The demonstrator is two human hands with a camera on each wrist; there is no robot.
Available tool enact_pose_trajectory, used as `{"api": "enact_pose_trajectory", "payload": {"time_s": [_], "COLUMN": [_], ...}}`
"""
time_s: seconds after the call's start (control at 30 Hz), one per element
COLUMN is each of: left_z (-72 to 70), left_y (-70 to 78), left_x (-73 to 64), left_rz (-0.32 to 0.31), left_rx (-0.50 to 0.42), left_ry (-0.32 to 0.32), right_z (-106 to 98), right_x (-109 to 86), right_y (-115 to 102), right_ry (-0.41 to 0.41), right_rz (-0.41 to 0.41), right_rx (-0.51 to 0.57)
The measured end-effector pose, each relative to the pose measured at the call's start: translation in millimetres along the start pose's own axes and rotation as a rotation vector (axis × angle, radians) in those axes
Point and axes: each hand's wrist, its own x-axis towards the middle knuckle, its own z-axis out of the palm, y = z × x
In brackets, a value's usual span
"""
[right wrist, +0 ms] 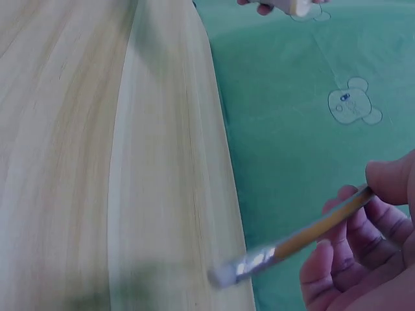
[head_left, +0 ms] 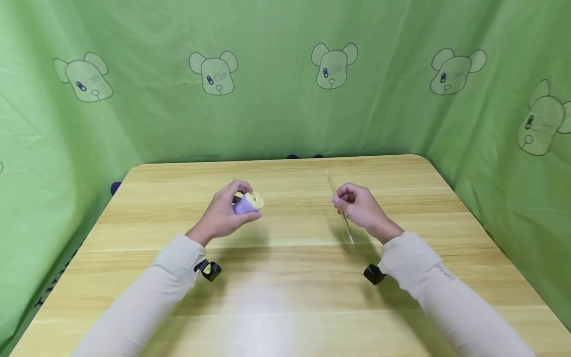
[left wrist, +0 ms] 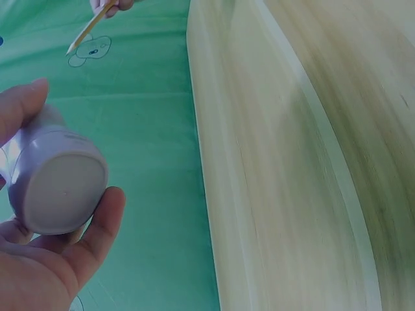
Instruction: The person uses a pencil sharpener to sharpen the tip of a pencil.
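Observation:
My left hand [head_left: 218, 213] grips a small purple pencil sharpener [head_left: 243, 206] above the table, fingers and thumb round its sides. Its pale yellow end, with a small hole, faces up and to the right. In the left wrist view the round flat base of the sharpener [left wrist: 65, 193] faces the camera. On the right, my right hand [head_left: 363, 207] pinches a yellow pencil [head_left: 346, 227] near its middle, between thumb and fingers. The pencil slants, pointed end away from me; its silvery ferrule and eraser end show in the right wrist view, blurred [right wrist: 311, 233]. Sharpener and pencil are apart.
Beneath both hands lies a light wooden table [head_left: 285, 277] with rounded far corners. A green curtain [head_left: 272, 119] printed with bear heads hangs behind it and along both sides. Each wrist wears a small black camera [head_left: 211, 271].

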Motion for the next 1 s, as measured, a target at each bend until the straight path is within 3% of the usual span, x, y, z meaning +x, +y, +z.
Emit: {"api": "enact_pose_trajectory", "payload": {"time_s": [0.37, 0.7, 1.0], "left_z": [-1.3, -0.9, 5.9], "left_y": [-10.0, -24.2, -31.0], "left_x": [-4.7, -11.7, -13.4], "left_rz": [-0.051, -0.065, -0.134], "left_rx": [-0.020, 0.046, 0.015], "left_ry": [0.012, -0.007, -0.028], "right_z": [-12, -21, -24], "right_x": [-1.0, -5.2, -4.1], "right_y": [20, 40, 55], "right_ry": [0.022, 0.027, 0.050], "right_rz": [0.113, 0.202, 0.232], "right_rx": [0.063, -0.038, -0.116]}}
